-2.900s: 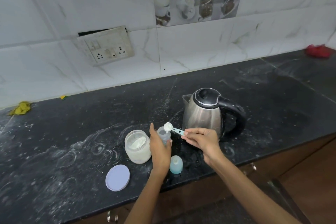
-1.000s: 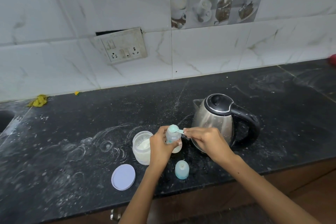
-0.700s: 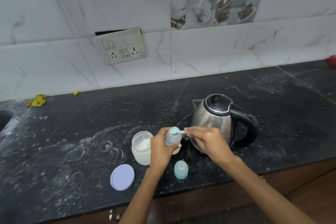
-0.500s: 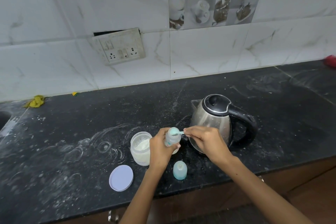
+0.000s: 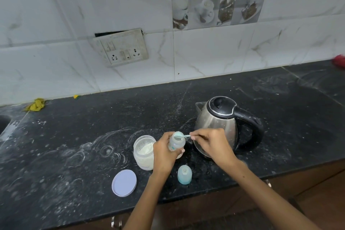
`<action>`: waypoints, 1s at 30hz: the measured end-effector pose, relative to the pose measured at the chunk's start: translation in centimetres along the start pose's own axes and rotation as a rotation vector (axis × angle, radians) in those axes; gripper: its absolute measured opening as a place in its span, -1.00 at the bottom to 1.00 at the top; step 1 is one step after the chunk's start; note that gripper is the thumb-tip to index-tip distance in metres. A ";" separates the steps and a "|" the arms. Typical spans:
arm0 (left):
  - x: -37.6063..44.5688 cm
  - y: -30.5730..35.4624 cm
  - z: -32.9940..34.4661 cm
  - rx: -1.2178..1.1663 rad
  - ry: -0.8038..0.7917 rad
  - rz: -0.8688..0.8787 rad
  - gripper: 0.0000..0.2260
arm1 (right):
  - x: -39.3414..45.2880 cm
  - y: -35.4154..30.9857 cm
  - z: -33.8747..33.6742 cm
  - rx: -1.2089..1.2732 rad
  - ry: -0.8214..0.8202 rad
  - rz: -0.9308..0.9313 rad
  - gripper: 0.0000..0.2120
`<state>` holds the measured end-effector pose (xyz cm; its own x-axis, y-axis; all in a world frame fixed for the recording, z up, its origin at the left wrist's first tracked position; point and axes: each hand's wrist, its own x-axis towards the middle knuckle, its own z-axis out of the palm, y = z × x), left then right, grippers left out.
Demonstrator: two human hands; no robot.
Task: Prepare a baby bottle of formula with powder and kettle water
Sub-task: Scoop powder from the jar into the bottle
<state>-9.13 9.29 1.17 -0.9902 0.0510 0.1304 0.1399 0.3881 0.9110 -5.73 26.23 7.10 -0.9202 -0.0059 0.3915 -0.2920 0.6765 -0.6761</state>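
head view: left hand wraps around the small baby bottle, holding it tilted just above the dark counter. right hand pinches the handle of a pale blue scoop, its bowl turned over the bottle's open mouth. open powder jar stands just left of the left hand, its round lid lying flat nearer and further left. bottle cap stands near the counter's front edge. steel kettle sits right, behind the right hand.
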 end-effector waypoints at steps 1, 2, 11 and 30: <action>0.0 0.0 0.0 0.001 0.002 -0.004 -0.52 | 0.2 -0.1 0.0 0.087 0.015 0.101 -0.85; 0.0 0.1 -0.1 0.003 0.004 -0.008 -0.51 | 0.4 -0.3 -0.1 0.174 0.021 0.185 -0.86; 0.2 0.0 0.2 -0.015 0.002 -0.003 -0.54 | 0.4 -0.1 -0.5 -0.123 -0.101 -0.166 -0.81; -0.8 -0.4 1.6 -0.062 0.049 -0.056 -0.52 | -1.1 -0.7 1.0 0.687 0.233 0.631 -0.97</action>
<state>-8.40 10.53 0.03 -0.9952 -0.0152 0.0966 0.0861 0.3308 0.9398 -4.71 25.03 6.55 -0.9067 0.4084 -0.1050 0.0816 -0.0744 -0.9939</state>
